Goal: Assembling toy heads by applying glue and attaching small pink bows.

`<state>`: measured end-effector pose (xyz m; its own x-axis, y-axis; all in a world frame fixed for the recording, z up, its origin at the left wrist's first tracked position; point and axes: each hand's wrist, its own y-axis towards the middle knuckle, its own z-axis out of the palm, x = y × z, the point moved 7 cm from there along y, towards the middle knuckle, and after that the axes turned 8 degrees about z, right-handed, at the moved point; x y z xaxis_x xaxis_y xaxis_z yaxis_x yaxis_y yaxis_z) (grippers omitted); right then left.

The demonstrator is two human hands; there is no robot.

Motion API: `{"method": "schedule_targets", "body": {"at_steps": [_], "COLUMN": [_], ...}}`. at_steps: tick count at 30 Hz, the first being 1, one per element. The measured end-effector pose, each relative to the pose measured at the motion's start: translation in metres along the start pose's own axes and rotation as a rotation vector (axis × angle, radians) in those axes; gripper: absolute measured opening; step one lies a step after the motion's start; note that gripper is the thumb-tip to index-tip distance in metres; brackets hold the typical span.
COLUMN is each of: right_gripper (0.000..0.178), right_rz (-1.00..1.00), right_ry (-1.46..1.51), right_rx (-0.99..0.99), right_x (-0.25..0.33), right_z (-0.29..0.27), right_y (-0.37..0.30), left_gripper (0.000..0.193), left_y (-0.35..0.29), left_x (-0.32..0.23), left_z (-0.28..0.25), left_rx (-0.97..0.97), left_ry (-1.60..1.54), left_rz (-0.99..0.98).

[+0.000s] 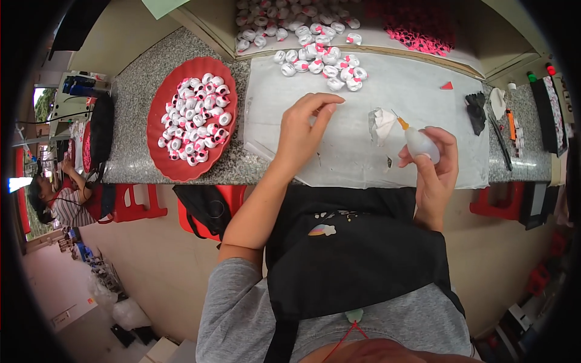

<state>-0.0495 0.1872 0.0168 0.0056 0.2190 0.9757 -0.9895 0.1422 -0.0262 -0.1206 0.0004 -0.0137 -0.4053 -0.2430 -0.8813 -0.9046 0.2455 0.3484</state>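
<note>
My right hand (437,166) is wrapped around a small translucent squeeze bottle (422,145) with an orange needle tip. The bottle leans up and to the left, its needle near a crumpled white scrap (382,124) on the white sheet (351,163). Over the left part of that sheet hovers my left hand (305,124), fingers stretched out with thumb and index close but apart and nothing visible between them. Just beyond its fingertips lies a loose group of small round white pieces with pink parts (331,57).
A red scalloped tray (158,130) full of similar pieces stands at left. Behind, a shelf holds more white pieces (266,18) and a pink heap (417,39). At right lie a black crumpled scrap (475,114) and an orange-handled tool (511,125). Another person (69,202) sits far left.
</note>
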Motion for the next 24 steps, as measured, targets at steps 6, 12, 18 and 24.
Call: {"method": "schedule_targets", "body": {"at_steps": [6, 12, 18, 24], "right_gripper": [0.026, 0.027, 0.025, 0.026], "right_rz": [0.042, 0.063, 0.028, -0.053], "right_ry": [0.126, 0.192, 0.485, 0.521], "right_rx": [0.047, 0.019, -0.039, -0.185], "right_x": [-0.014, -0.016, -0.014, 0.004], "right_z": [0.006, 0.006, -0.008, -0.011], "right_y": [0.009, 0.006, 0.005, 0.002], "left_gripper": [0.019, 0.021, 0.019, 0.021], "left_y": [0.012, 0.024, -0.003, -0.026], "left_x": [-0.015, -0.002, -0.005, -0.023], "left_z": [-0.003, 0.001, -0.002, 0.028], "left_rx": [-0.029, 0.191, 0.069, 0.006], "left_ry": [0.424, 0.574, -0.258, -0.868], "left_rz": [0.024, 0.201, -0.104, -0.228]}}
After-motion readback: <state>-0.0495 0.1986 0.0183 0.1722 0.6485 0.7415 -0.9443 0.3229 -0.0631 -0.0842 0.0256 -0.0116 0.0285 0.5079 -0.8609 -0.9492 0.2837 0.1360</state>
